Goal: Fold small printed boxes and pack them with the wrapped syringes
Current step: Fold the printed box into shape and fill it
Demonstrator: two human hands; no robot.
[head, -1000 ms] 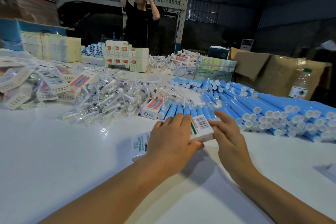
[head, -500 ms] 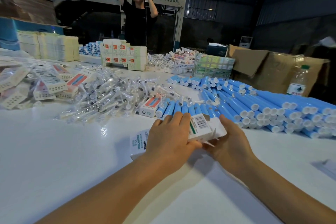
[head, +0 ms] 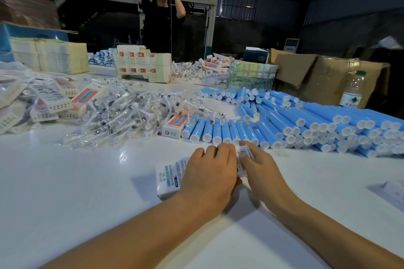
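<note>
Head view: the small printed box (head: 168,178) is held down on the white table (head: 65,192) by the left hand (head: 207,178) while its end flap is pinched by the right hand (head: 260,170); being thin, light card, it is best held by its edges and easily crushed

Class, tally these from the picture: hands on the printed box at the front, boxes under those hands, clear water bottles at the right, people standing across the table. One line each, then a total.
Hands: 2 (left hand, right hand)
Printed box: 1
Water bottle: 1
Person: 1
Total: 5
</note>
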